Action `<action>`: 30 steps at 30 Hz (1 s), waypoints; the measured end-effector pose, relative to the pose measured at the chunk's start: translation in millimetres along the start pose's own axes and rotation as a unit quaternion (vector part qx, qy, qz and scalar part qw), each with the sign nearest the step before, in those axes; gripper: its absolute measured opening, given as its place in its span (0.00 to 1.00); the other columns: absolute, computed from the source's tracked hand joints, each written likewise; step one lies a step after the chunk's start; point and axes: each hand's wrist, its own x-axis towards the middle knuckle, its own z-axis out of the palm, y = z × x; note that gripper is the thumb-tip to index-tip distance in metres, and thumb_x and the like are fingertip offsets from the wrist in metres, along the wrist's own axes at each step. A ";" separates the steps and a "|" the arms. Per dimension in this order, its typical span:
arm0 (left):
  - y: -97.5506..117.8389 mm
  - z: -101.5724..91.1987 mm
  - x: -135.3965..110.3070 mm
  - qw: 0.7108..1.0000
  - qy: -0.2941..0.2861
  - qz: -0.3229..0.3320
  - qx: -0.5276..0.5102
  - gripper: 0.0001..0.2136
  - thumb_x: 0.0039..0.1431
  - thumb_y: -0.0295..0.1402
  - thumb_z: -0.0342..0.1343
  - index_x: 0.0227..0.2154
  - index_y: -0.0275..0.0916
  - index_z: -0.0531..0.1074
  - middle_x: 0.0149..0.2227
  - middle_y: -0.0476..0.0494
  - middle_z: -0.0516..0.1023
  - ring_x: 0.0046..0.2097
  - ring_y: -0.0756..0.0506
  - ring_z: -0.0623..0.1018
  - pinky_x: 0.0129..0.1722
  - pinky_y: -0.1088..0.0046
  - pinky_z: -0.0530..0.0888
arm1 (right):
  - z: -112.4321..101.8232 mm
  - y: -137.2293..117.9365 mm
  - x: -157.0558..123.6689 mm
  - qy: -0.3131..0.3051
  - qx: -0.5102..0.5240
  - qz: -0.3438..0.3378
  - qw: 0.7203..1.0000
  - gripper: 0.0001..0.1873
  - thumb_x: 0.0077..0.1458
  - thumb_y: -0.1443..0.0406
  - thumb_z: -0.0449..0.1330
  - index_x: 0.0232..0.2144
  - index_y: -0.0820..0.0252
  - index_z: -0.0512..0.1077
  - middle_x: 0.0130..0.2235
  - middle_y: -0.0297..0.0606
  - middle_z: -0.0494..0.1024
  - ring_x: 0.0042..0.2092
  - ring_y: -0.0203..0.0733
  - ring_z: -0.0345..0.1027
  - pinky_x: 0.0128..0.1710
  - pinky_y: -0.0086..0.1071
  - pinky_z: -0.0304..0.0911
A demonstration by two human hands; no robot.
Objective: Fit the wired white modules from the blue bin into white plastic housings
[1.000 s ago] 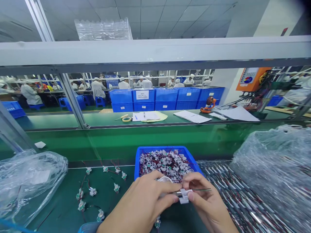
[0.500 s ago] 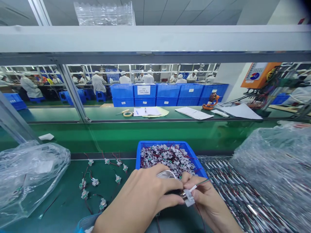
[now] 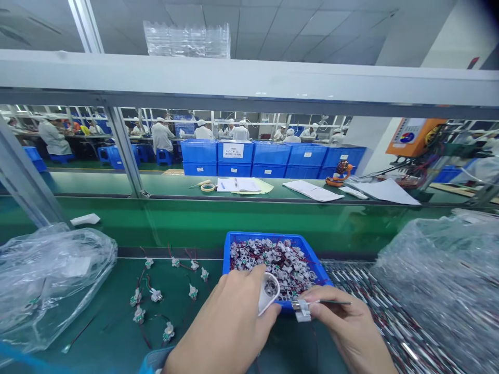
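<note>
Left hand [image 3: 222,322], moved apart from right hand [image 3: 346,327], grip clamped on hollow white plastic cap [image 3: 268,293]; right pinching wired metal-and-white part [image 3: 301,310].

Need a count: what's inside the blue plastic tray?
The blue plastic tray holds small white parts with red wires, hiding its floor; the left hand covers its near corner.

Left hand [image 3: 222,323]: holds a white plastic cup-shaped housing [image 3: 270,292]
Right hand [image 3: 346,332]: pinches a small metal-and-white part [image 3: 301,310] with a thin wire [image 3: 331,302]
Blue tray [image 3: 265,235]: heaped with wired white connectors [image 3: 273,265], just beyond the hands
Green worktop [image 3: 89,337]: loose wired connectors [image 3: 156,295] left of the tray
</note>
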 end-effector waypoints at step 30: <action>9.1 8.0 -13.0 0.995 -0.084 -0.010 -0.045 0.23 0.55 0.22 0.54 0.55 0.38 0.72 0.54 0.36 0.74 0.57 0.33 0.73 0.59 0.54 0.68 | 25.4 -26.2 -7.3 -0.116 -0.514 -0.115 0.842 0.10 0.65 0.59 0.52 0.35 0.50 0.73 0.48 0.37 0.83 0.48 0.49 0.79 0.41 0.40 0.73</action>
